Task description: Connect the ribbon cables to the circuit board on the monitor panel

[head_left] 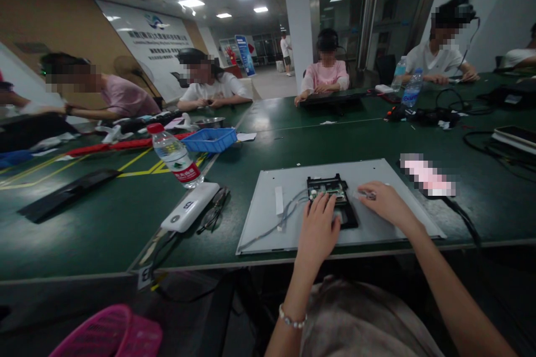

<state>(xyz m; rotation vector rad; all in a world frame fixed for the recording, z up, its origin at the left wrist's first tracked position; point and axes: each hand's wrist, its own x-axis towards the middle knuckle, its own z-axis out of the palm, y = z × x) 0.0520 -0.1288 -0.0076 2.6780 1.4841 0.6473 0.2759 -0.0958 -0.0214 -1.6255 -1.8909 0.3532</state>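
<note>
A black plastic frame (350, 213) holding a green circuit board (338, 194) lies on a light grey flat panel (263, 195). My left hand (319, 226) rests on the frame's near left part, its fingers stretched out over the board. Just right of the frame is my right hand (383, 201), fingers bent and pinched together low above the panel. Something small and shiny shows at those fingertips, too unclear to name. Grey cables (287, 215) run from the frame's left side across the panel. A white strip (279, 201) sits on the panel's left part.
Left of the panel are folded glasses (214, 209), a white power bank (190, 206) and a red-capped water bottle (178, 159). A blue tray (211, 139) stands behind them. A blurred pink item (425, 175) and a cable lie at right. Several people sit around the green table (268, 128).
</note>
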